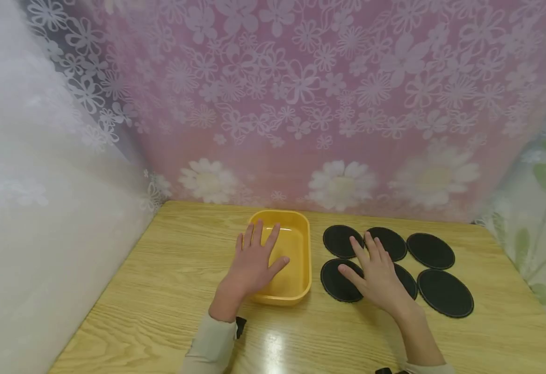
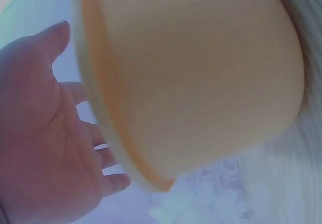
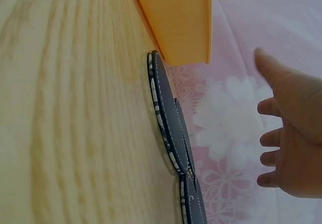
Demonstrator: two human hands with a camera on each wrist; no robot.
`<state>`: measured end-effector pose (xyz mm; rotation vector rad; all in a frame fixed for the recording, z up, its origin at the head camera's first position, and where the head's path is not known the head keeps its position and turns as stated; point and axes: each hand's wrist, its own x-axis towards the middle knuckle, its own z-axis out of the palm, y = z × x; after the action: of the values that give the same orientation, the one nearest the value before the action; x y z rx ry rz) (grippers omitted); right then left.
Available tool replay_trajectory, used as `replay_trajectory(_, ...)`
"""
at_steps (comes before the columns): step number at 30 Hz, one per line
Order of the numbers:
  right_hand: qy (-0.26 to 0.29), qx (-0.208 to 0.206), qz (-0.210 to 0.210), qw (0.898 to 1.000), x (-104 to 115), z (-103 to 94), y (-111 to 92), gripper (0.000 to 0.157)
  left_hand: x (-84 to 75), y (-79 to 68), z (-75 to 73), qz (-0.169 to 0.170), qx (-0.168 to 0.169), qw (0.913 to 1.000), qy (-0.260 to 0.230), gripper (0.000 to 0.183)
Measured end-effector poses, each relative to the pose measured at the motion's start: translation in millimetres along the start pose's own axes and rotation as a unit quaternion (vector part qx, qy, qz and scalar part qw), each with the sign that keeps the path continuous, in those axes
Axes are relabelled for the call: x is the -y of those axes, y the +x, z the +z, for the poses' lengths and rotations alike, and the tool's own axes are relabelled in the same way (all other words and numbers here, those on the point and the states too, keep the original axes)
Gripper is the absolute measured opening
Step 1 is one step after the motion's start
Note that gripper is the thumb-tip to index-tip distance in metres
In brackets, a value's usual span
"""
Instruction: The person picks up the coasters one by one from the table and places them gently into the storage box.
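My left hand [image 1: 252, 263] hovers palm down over the yellow plastic basin [image 1: 296, 291], its fingers spread and holding nothing. In the left wrist view that hand [image 2: 50, 128] is above the basin's rim [image 2: 95, 78]. My right hand [image 1: 379, 275], also spread with nothing in it, is held over several round black coasters [image 1: 430, 250] laid in two rows to the right of the basin. It partly hides the middle coaster of the near row [image 1: 405, 280]. The right wrist view shows the hand [image 3: 297, 133] raised well above the coasters [image 3: 168, 113], which have pale stitching along their edges.
Everything stands on a light wood-grain table [image 1: 160, 291]. A pink flowered curtain [image 1: 273, 104] hangs behind its far edge, with a pale cloth [image 1: 67, 208] at the left and a leaf-patterned one [image 1: 544, 208] at the right.
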<state>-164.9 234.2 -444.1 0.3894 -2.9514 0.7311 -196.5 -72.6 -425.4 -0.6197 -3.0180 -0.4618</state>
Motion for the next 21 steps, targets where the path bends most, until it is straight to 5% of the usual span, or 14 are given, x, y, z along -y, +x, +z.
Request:
replay_trajectory(6,0.026,-0.020,-0.012,0.999,-8.3,3.2,-0.1,0.079,21.1,0.5,-5.0,0.004,-0.023,0.9936,-0.111,0.077)
replay_trajectory(13,0.029,0.002,-0.007,1.000,-10.8,4.6,2.1,0.074,53.6,-0.8,-6.6,-0.022,0.013,0.9645,-0.263,0.074)
replay_trajectory(21,0.019,0.028,0.001,0.999,-14.4,10.8,3.4,0.072,69.4,-3.0,-6.3,-0.046,0.044,0.9380,-0.341,0.065)
